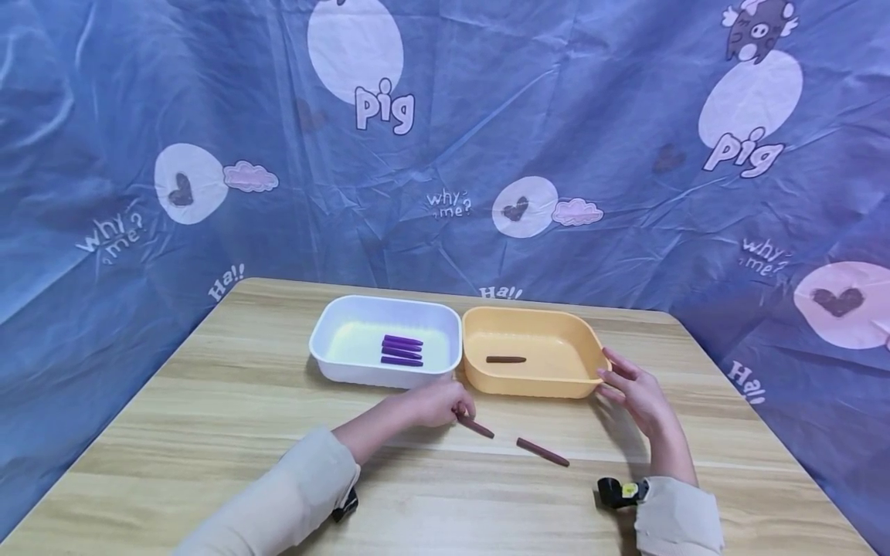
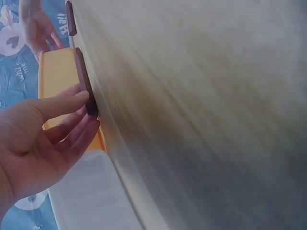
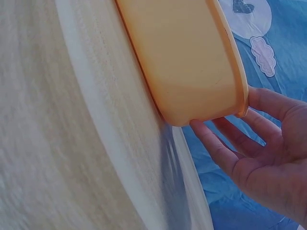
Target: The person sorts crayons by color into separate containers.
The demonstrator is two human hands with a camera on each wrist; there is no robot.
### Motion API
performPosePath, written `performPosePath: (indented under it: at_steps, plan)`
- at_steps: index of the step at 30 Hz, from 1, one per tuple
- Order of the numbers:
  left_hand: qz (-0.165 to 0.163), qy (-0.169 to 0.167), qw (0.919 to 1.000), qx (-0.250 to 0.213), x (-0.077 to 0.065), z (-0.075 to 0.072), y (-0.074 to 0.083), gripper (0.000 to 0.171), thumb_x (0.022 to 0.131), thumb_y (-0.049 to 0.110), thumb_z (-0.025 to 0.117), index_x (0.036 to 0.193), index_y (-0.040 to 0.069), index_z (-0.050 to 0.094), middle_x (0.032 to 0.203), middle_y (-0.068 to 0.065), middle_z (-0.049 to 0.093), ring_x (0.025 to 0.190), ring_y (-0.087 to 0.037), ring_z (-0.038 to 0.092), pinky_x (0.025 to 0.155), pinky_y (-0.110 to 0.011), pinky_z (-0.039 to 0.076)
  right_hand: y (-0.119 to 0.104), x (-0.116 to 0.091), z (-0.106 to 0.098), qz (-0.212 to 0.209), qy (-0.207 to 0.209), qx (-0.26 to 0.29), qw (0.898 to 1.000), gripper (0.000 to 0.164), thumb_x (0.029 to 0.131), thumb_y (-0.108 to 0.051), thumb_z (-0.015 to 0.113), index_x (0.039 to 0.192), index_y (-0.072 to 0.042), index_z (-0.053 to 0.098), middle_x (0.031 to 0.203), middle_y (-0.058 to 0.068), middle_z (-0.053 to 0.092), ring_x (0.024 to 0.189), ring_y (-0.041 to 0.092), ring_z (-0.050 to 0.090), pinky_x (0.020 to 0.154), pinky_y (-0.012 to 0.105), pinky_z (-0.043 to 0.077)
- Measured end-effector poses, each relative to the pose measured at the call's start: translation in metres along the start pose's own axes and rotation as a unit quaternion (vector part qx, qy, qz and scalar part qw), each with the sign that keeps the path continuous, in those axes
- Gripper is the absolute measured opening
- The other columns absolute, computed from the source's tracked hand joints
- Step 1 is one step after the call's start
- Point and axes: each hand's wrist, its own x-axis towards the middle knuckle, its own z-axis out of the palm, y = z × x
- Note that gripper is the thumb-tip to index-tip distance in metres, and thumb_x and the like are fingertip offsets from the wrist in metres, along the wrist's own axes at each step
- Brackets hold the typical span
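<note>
My left hand (image 1: 436, 401) pinches a brown crayon (image 2: 85, 84) near one end, between thumb and fingertips. The crayon slants just above or on the table, in front of the gap between the two bins. A second brown crayon (image 1: 542, 452) lies on the wood to the right. My right hand (image 1: 636, 390) touches the right end of the yellow bin (image 1: 535, 388), its fingers fairly straight against the outer wall and rim; the right wrist view shows this contact (image 3: 268, 139) closely. Inside the yellow bin lies one brown crayon (image 1: 506, 359).
Left of the yellow bin stands a white bin (image 1: 361, 374), almost touching it. Several purple crayons (image 1: 402, 351) lie side by side in it. Both bins stand on a wooden table (image 1: 208, 432), with a blue printed curtain (image 1: 445, 139) behind its far edge.
</note>
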Motion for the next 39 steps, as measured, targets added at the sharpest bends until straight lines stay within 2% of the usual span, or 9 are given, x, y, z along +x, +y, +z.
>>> performPosePath:
  at_steps: [12, 18, 20, 26, 28, 32, 34, 39]
  plan:
    - [0.014, -0.014, 0.9992, -0.033, 0.000, 0.000, -0.007, 0.034, 0.070, -0.010, 0.068, 0.094, 0.013, 0.074, 0.074, 0.007, 0.063, 0.070, -0.003, 0.050, 0.074, -0.017, 0.040, -0.002, 0.001, 0.001, 0.009, 0.000, -0.018, 1.000, 0.065, 0.094, -0.008, 0.051, 0.144, 0.002, 0.011, 0.148, 0.024, 0.006, 0.113, 0.004, 0.042, 0.097, 0.033, 0.041]
    - [0.018, -0.022, 0.9992, -0.028, 0.000, -0.002, -0.006, 0.035, 0.072, -0.008, 0.068, 0.098, 0.014, 0.073, 0.073, 0.009, 0.062, 0.070, -0.001, 0.051, 0.082, -0.021, 0.037, -0.002, 0.002, 0.002, 0.012, 0.002, -0.022, 1.000, 0.064, 0.095, -0.009, 0.050, 0.144, 0.002, 0.011, 0.148, 0.024, 0.006, 0.129, 0.021, 0.026, 0.097, 0.032, 0.040]
    - [0.017, -0.023, 0.9991, -0.030, 0.000, -0.002, -0.006, 0.035, 0.071, -0.009, 0.068, 0.098, 0.013, 0.073, 0.072, 0.009, 0.062, 0.069, -0.001, 0.051, 0.082, -0.021, 0.037, -0.002, 0.002, 0.002, 0.012, 0.003, -0.020, 1.000, 0.065, 0.095, -0.008, 0.051, 0.144, 0.002, 0.011, 0.148, 0.024, 0.006, 0.128, 0.020, 0.028, 0.097, 0.033, 0.041]
    - [0.010, -0.022, 0.9990, -0.038, -0.001, -0.003, -0.003, 0.035, 0.071, -0.011, 0.067, 0.097, 0.011, 0.073, 0.072, 0.007, 0.062, 0.067, -0.002, 0.051, 0.079, -0.019, 0.040, -0.002, 0.001, 0.002, 0.011, 0.004, -0.017, 1.000, 0.065, 0.094, -0.008, 0.052, 0.144, 0.002, 0.012, 0.148, 0.024, 0.006, 0.110, 0.002, 0.043, 0.096, 0.033, 0.041]
    - [0.008, -0.018, 0.9991, -0.037, -0.001, -0.004, -0.001, 0.036, 0.071, -0.011, 0.066, 0.098, 0.011, 0.073, 0.072, 0.007, 0.061, 0.068, -0.002, 0.050, 0.077, -0.018, 0.040, -0.002, 0.001, 0.002, 0.011, 0.004, -0.019, 1.000, 0.066, 0.094, -0.009, 0.052, 0.144, 0.002, 0.012, 0.148, 0.023, 0.006, 0.112, 0.003, 0.042, 0.096, 0.032, 0.041]
    - [0.001, -0.012, 0.9992, -0.039, -0.001, -0.005, 0.003, 0.036, 0.073, -0.011, 0.064, 0.101, 0.011, 0.072, 0.069, 0.007, 0.058, 0.065, -0.002, 0.047, 0.066, -0.014, 0.041, -0.002, 0.001, 0.002, 0.013, 0.003, -0.023, 1.000, 0.066, 0.094, -0.009, 0.052, 0.144, 0.002, 0.011, 0.149, 0.022, 0.005, 0.125, 0.016, 0.032, 0.095, 0.031, 0.042]
    - [-0.006, -0.011, 0.9991, -0.040, 0.000, -0.007, 0.005, 0.036, 0.073, -0.010, 0.064, 0.101, 0.012, 0.072, 0.067, 0.008, 0.056, 0.063, -0.001, 0.046, 0.062, -0.013, 0.041, -0.002, 0.001, 0.001, 0.015, 0.003, -0.024, 1.000, 0.066, 0.094, -0.010, 0.052, 0.144, 0.002, 0.011, 0.149, 0.022, 0.005, 0.126, 0.017, 0.030, 0.095, 0.031, 0.042]
    - [-0.027, -0.012, 0.9984, -0.048, 0.003, -0.008, 0.010, 0.037, 0.074, -0.010, 0.065, 0.102, 0.013, 0.072, 0.069, 0.009, 0.056, 0.065, -0.002, 0.046, 0.060, -0.012, 0.042, 0.000, 0.000, -0.001, 0.013, 0.002, -0.021, 1.000, 0.067, 0.093, -0.011, 0.054, 0.144, 0.003, 0.011, 0.148, 0.023, 0.006, 0.110, 0.002, 0.043, 0.096, 0.033, 0.041]
